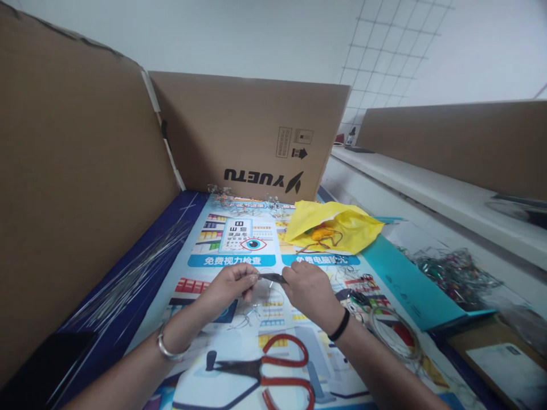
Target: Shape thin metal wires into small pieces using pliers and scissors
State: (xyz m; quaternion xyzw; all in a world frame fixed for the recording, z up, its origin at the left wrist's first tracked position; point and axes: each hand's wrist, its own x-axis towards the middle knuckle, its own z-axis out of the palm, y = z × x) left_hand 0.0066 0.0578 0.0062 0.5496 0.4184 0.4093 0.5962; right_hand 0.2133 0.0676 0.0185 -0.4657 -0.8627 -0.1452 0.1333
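Note:
My left hand (pixel 239 282) is closed in a pinch, with fine wire (pixel 270 291) hanging just beside and below its fingertips. My right hand (pixel 308 289) is wrapped round a pair of small dark pliers (pixel 272 277), whose narrow jaws point left and meet the left fingertips. The handles are hidden in my fist. Scissors (pixel 260 367) with red handles lie below the hands, blades pointing left. Beneath the hands, thin wire loops (pixel 248 319) rest on the printed sheet (pixel 222 353).
Long straight wires (pixel 132 273) lie at left, near a black flat object (pixel 47 364). A yellow bag (pixel 342 228) holds orange cord. At right are a wire coil (pixel 395 330), a turquoise box flap (pixel 410 285) and tangled wire (pixel 453 276). Cardboard panels (pixel 248 125) stand behind and left.

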